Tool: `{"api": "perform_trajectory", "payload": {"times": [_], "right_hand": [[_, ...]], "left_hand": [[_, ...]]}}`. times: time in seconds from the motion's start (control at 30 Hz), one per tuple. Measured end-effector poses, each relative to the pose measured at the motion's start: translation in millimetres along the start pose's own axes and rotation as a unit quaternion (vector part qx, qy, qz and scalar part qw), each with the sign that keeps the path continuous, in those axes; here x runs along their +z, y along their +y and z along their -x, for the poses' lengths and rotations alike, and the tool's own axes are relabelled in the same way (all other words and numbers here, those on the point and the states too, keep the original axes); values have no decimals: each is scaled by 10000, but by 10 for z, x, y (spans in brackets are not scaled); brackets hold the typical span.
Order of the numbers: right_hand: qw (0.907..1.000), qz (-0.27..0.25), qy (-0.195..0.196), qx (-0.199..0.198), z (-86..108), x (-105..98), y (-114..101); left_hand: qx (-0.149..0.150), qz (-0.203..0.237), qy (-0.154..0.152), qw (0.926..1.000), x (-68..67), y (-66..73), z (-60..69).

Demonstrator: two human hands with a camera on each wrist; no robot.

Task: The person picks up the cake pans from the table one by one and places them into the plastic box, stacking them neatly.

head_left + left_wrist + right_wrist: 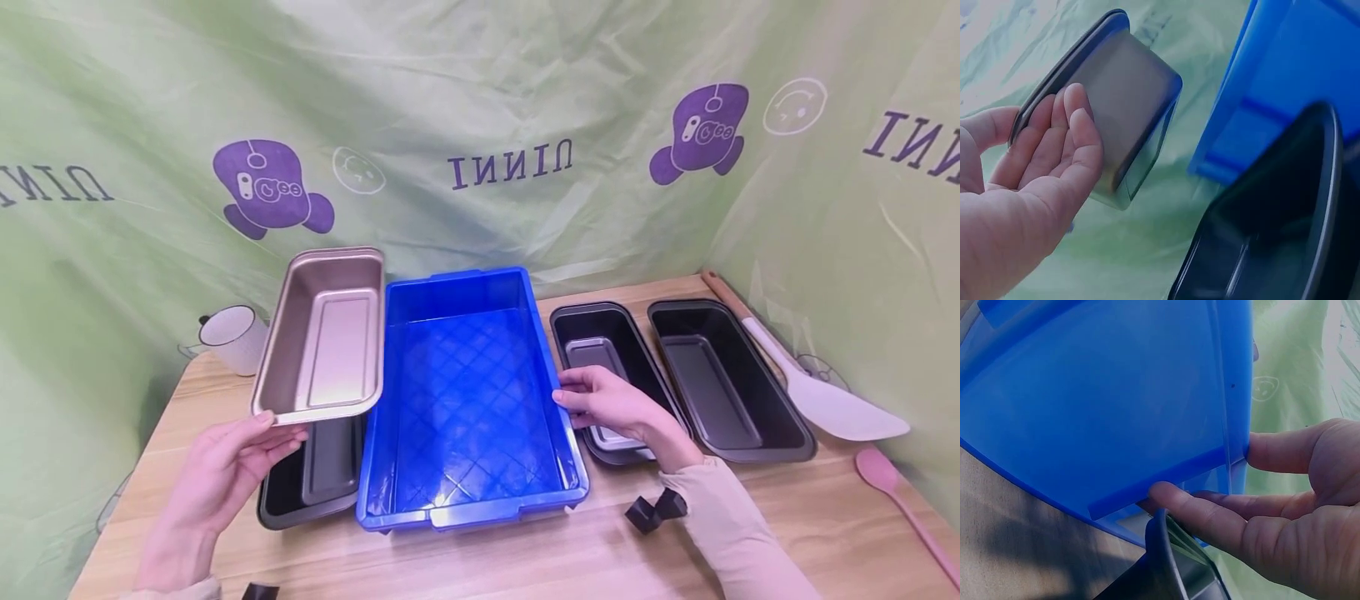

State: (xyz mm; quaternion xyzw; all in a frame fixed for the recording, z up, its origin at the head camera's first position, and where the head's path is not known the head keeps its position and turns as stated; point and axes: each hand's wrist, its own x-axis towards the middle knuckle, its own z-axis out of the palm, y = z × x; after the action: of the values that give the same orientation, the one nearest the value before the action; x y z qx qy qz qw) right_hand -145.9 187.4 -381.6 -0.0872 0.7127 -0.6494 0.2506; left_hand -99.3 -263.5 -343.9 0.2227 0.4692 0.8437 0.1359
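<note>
My left hand (225, 467) pinches the near rim of a gold loaf pan (341, 350), thumb on top and fingers beneath. The pan is raised above a dark loaf pan (328, 467), partly covering it; in the left wrist view the gold pan's outer wall (1110, 87) shows beside the fingers. A blue plastic bin (472, 400) sits in the middle of the table. My right hand (611, 404) holds the bin's right rim, with the thumb on the edge and the fingers along the outer wall, as the right wrist view shows. Nothing lies in the bin.
Right of the bin are a black loaf pan (600, 321) and another dark loaf pan (720, 383). Beyond them lie a white spatula (840, 404) with a wooden handle and a pink spoon (877, 471). A white mug (236, 342) stands at the back left, before a green curtain (480, 100).
</note>
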Motion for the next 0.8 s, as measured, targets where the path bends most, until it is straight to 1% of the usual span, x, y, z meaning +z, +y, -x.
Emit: {"api": "perform_trajectory", "payload": {"times": [0.07,0.13,0.37,0.47,0.57,0.67,0.8], "right_hand": [[10000,-14,-2,14,-3,-1,1],[10000,-29,-15,20,-6,-3,2],[10000,42,47,34,-17,-14,20],[10000,40,53,37,-18,-11,24],[10000,26,47,28,-16,-7,24],[10000,32,52,20,-13,-4,20],[10000,62,37,-16,-9,0,10]], "left_hand": [[-128,-105,64,9998,65,-36,-89],[-239,-173,57,9995,124,-68,-177],[-562,-516,-177,9969,305,-198,-456],[-747,-597,-172,9953,365,-263,-543],[-946,-701,-43,9930,428,-314,-608],[-1187,-770,189,9898,494,-355,-658],[-1598,-583,512,9841,564,-414,-716]]}}
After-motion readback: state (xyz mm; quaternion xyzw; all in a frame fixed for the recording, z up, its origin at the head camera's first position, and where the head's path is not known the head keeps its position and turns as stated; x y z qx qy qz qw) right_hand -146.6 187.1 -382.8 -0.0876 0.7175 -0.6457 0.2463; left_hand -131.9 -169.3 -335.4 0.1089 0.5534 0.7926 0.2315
